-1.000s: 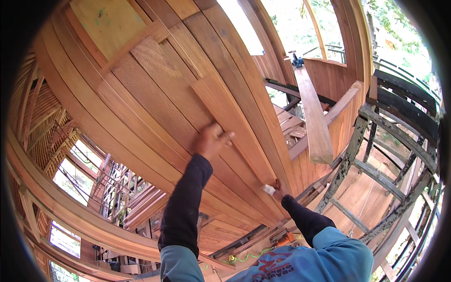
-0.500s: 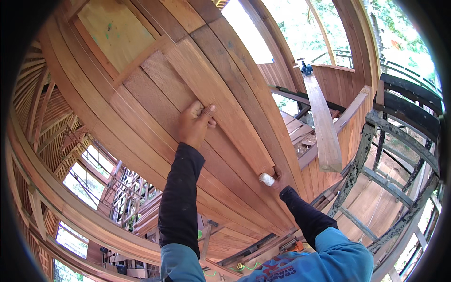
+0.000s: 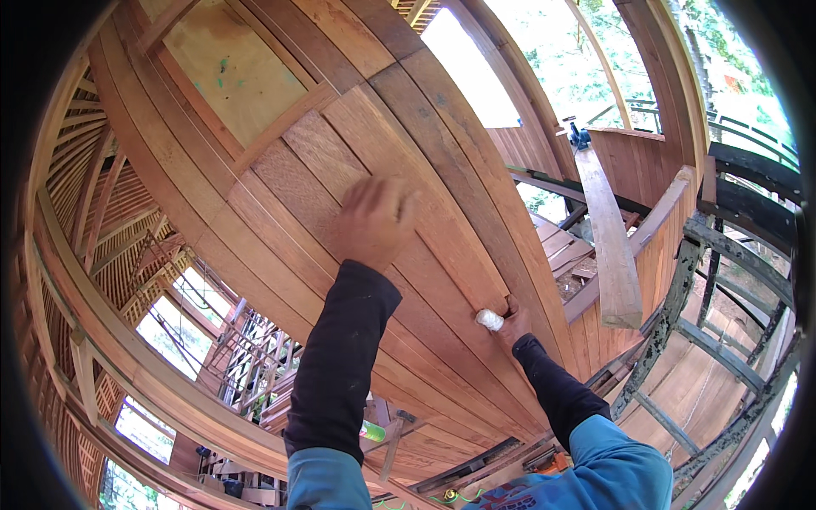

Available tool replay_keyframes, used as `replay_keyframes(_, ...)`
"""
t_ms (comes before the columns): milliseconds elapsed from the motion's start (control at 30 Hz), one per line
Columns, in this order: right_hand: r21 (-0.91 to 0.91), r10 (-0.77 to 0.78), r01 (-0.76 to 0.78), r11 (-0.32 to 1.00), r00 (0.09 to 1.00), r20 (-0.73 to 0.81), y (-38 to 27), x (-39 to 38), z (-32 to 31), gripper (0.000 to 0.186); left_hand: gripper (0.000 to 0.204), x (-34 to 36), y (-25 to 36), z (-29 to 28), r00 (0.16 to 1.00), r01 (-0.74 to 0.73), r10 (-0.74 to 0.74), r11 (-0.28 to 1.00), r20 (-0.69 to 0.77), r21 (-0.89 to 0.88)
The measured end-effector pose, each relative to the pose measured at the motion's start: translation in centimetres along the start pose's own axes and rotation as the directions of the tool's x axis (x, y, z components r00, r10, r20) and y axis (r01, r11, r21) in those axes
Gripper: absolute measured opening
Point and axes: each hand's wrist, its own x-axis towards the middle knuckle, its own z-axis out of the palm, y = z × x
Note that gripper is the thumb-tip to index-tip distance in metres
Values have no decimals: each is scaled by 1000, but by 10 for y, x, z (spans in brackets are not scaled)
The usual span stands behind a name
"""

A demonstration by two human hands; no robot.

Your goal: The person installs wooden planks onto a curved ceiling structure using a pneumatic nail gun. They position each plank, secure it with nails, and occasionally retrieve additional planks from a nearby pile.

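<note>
Before me, a reddish-brown wooden board point(image 3: 429, 191) lies lengthwise among the planks point(image 3: 463, 136) of a curved wooden surface. My left hand point(image 3: 374, 217) is over the board's left edge and the neighbouring plank. Motion smears its fingers, so whether they touch the wood is unclear. At the board's near end, my right hand point(image 3: 517, 323) is closed round a small white roll point(image 3: 490, 320), which looks like wound string. Its fingertips reach up beside the board's end corner and are partly hidden.
A loose wooden beam point(image 3: 610, 238) with a blue clamp point(image 3: 579, 136) at its far end stands to the right. Beyond it is a worn metal scaffold frame point(image 3: 722, 340). A pale plywood panel point(image 3: 238, 72) fills an opening at the upper left. A thin white line crosses the left planks.
My left hand has let go of the board's left edge and moved over it, now blurred. My right hand keeps the white roll at the board's end. The whole view has shifted slightly.
</note>
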Motion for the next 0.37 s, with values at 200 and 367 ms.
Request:
replay_keyframes(200, -198, -138, 125, 972, 989, -54, -35, 10, -3, 58, 33, 27, 0, 23, 918, -361, 339, 929, 205, 79)
replay_keyframes(367, -211, -36, 44, 976, 998, 42, -63, 7, -2, 76, 60, 32, -16, 21, 852, -360, 255, 920, 456, 158)
